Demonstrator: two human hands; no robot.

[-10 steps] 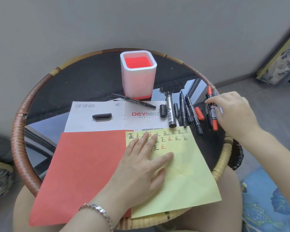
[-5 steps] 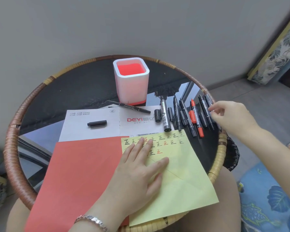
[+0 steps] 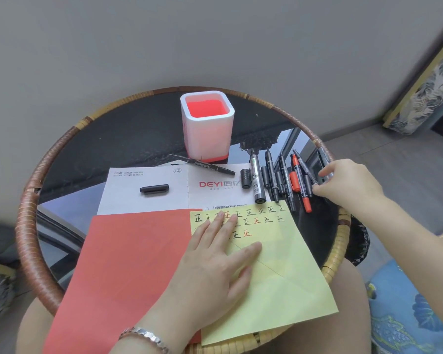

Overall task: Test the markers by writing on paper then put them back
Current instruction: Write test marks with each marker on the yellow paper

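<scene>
Your right hand (image 3: 348, 186) pinches the black marker (image 3: 323, 157) at frame right; lift it clear, left hand (image 3: 215, 264) flat on the yellow paper (image 3: 287, 277).

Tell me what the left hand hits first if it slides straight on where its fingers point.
Probably the short black cap beside the thick black marker, after the left hand crosses the white sheet; the exact line is hard to judge.

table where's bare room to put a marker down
Bare glass on the table left of the pen holder, beyond the white sheet; the red paper is also free. Crowded on the right: markers packed beside the right hand.
</scene>
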